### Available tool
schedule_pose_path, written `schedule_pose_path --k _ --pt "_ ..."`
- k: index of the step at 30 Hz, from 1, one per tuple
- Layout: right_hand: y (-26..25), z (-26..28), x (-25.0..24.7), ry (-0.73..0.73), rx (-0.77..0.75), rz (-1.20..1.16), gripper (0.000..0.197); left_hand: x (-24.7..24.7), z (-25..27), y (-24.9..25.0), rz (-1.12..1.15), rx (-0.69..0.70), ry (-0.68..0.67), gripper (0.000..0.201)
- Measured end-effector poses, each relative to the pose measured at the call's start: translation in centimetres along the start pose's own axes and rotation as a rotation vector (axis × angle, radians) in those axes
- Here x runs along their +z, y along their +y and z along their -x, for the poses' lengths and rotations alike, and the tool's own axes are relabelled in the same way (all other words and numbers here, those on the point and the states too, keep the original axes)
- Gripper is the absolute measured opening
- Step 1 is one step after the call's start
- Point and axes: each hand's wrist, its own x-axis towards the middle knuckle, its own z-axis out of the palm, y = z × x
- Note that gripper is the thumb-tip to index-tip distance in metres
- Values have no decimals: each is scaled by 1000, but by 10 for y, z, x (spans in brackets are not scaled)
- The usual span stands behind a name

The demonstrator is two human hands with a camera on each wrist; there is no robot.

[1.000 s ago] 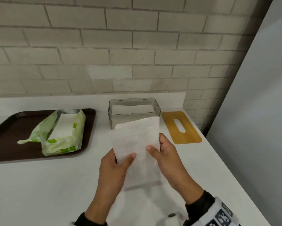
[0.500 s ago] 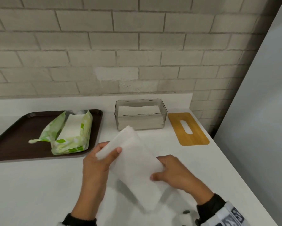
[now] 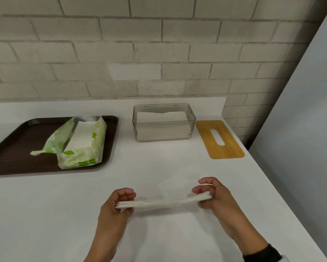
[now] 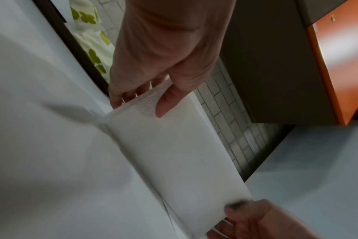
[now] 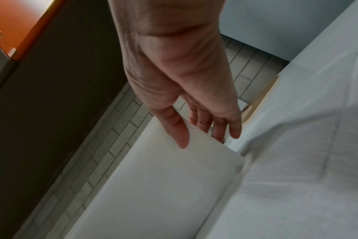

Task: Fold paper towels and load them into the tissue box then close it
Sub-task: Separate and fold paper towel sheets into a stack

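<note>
Head view, folded white paper towel (image 3: 164, 203), layered edges, pinched at both ends

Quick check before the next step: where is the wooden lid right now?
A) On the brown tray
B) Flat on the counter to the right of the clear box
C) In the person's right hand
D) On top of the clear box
B: the wooden lid lies flat on the counter just right of the clear box, which stands open with towels inside.
</note>
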Motion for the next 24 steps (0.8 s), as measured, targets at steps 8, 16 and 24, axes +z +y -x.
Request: schedule_pose_path --k 8,16,24 --pt "0 -1 10 26 -30 88 21 8 2 12 -18 -2 17 23" --pt "-88 12 6 -124 -353 194 17 -4 12 51 -498 80 -382 19" --pt "-107 21 34 -71 -512 43 51 42 18 71 24 149 -92 12"
